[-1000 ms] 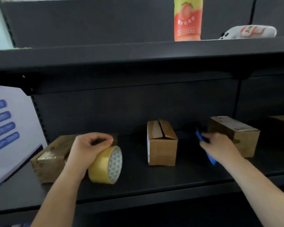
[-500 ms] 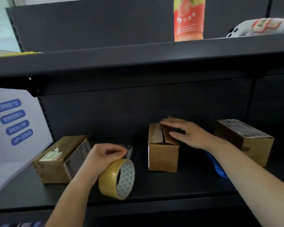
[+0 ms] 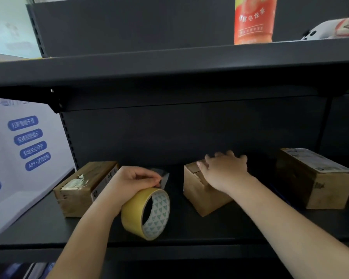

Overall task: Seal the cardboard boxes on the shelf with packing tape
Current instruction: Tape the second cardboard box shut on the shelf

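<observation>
Three cardboard boxes on the shelf [image 3: 189, 241], none visibly sealed with fresh tape yet. Middle box [image 3: 201, 195] near the shelf's centre, top flaps apparently not taped, seam partly hidden under the palm. Left box [image 3: 83, 188] toward the left end, showing only a torn old label on top. Right box [image 3: 316, 178] toward the right end, carrying a printed label, closure not clear from here. Judged from this: at the very start, all the taping left to do, with the middle box likely first.

Left hand [image 3: 127, 186] curled over the top of the yellow tape roll [image 3: 147, 213], thumb and forefinger pinching a short lifted end of clear tape [image 3: 164, 178]; roll standing on edge near the front edge, between left and middle boxes. Right hand [image 3: 224, 172] laid flat on top of the middle box, fingers spread fairly wide and straight, pressing the flaps down, holding nothing.

Orange bottle [image 3: 254, 20] up on the higher shelf, apart from the work.
</observation>
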Motion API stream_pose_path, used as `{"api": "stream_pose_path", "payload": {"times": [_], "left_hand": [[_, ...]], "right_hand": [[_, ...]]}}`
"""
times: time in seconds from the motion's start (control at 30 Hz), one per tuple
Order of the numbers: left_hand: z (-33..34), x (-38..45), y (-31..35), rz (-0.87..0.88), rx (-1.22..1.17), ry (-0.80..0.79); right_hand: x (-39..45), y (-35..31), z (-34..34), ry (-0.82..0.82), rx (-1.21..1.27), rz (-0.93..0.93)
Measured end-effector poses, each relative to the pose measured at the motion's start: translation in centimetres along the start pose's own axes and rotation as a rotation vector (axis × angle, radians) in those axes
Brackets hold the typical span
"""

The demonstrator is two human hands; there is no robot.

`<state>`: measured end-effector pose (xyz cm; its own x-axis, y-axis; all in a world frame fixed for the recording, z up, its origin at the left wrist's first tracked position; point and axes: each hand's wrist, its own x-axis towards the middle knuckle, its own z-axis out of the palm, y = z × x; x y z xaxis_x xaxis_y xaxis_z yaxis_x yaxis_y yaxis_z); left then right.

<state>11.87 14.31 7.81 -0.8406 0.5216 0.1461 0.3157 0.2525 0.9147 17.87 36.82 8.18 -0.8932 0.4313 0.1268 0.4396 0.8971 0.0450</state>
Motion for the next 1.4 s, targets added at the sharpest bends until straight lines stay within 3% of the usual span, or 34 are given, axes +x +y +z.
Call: {"api": "stream_pose_path", "payload": {"times": [0.1,0.33,0.47,0.57,0.83,0.93,1.03,1.17,1.3,1.4], "left_hand": [[-0.5,0.7,0.9,0.000,0.065,-0.065],[-1.2,3.1,4.0,0.003,0.348,-0.300],[-1.0,3.6,5.5,0.055,0.379,-0.359],[-0.6,3.6,5.8,0.109,0.368,-0.365],[-0.8,4.0,4.5,0.113,0.390,-0.279],[-1.6,4.5,3.8,0.060,0.233,-0.196],[-2.7,4.4,2.7,-0.021,-0.130,-0.164],[-2.9,3.8,-0.2,-0.046,-0.604,-0.317],[-1.8,3.4,-2.3,0.014,-0.726,-0.450],[-1.6,3.5,-2.6,0.167,-0.651,-0.462]], "right_hand": [[-0.9,-1.0,-0.6,0.067,-0.127,0.040],[-1.4,-1.2,-1.7,0.077,-0.092,0.142],[-2.1,-1.1,-3.8,0.307,0.195,-0.169],[-2.9,-2.8,-4.7,0.099,0.710,-0.361],[-1.6,-4.6,-4.0,0.138,0.583,-0.478],[-0.9,-5.1,-4.6,0.204,0.649,-0.496],[-0.3,-4.9,-4.9,0.179,0.912,-0.439],[0.2,-5.0,-5.8,0.103,1.123,-0.409],[0.4,-5.8,-7.0,0.064,1.125,-0.450],[0.5,-5.7,-7.9,0.018,1.137,-0.456]]}}
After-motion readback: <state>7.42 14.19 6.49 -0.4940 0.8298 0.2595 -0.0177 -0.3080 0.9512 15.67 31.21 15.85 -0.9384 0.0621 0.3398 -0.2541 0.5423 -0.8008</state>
